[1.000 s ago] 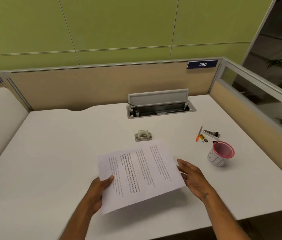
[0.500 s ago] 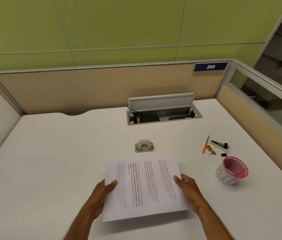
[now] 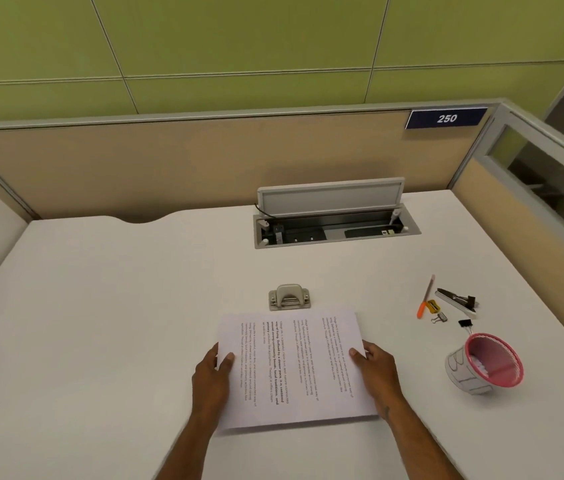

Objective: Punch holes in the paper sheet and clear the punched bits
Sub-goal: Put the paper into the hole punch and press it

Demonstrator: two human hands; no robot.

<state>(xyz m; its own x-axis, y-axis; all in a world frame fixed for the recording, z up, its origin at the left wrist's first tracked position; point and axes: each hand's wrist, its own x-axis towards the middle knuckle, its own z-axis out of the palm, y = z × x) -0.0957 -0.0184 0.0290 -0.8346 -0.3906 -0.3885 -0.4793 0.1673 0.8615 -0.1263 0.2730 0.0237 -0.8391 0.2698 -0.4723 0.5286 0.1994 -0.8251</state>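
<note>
A white printed paper sheet (image 3: 294, 368) is held just above the white desk, its text running sideways. My left hand (image 3: 213, 379) grips its left edge with the thumb on top. My right hand (image 3: 377, 372) grips its right edge the same way. A small grey metal hole punch (image 3: 289, 297) sits on the desk just beyond the sheet's far edge, apart from it. To the right lies a tipped paper cup with a pink inside (image 3: 485, 365), with white bits in it.
An orange pen (image 3: 425, 301), a yellow sharpener (image 3: 433, 306), a stapler (image 3: 457, 301) and binder clips (image 3: 466, 323) lie at the right. An open cable hatch (image 3: 334, 225) sits at the back of the desk (image 3: 100, 306). Partition walls border the back and right.
My right hand has taken hold of the sheet's right edge. The sheet has turned from a tilt to square and moved closer to the hole punch.
</note>
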